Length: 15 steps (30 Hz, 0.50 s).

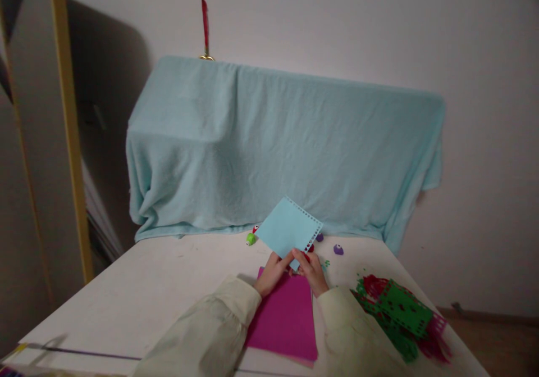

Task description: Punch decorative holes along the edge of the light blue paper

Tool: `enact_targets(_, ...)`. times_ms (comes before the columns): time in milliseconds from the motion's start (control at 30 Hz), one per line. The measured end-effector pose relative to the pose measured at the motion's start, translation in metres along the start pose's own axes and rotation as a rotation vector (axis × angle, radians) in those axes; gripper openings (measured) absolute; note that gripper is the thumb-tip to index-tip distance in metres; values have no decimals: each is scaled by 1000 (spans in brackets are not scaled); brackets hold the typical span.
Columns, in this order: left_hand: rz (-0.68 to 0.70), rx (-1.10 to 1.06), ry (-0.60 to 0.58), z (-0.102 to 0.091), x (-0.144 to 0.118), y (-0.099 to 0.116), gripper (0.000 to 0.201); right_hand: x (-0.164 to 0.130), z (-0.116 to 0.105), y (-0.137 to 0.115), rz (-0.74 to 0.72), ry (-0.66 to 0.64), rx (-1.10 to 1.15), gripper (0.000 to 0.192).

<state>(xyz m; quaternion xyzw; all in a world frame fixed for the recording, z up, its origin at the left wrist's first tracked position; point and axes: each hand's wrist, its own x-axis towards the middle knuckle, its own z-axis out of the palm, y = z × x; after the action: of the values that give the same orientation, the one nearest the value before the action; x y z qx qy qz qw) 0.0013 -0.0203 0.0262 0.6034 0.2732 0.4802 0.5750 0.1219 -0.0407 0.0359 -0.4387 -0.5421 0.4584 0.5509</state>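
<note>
A light blue sheet of paper point(288, 228) is held up at a slant over the table. Rows of small punched holes run along its two right-hand edges. My left hand point(272, 276) is closed on the sheet's near corner. Close beside it, my right hand point(314, 273) pinches the same corner from the right. A small red object point(306, 257) shows at my right fingers; its kind and whether I grip it are unclear. Beneath my hands lies a stack of magenta paper point(284, 321).
Right on the white table point(168, 298) is a pile of punched green paper point(406, 307) with red and magenta scraps. A green figure with eyes point(251, 239) and a purple one point(338, 249) stand at the back. A light blue cloth point(295, 141) hangs behind.
</note>
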Motion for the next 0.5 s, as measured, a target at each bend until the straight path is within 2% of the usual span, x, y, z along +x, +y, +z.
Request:
enact_targets(167,-2,30,35,-4,2,-5,52,1,1,3,35,-33,19,44)
enact_targets(500,7,51,120,-7,4,-11,46,3,-1,4,33,-7,-43,47)
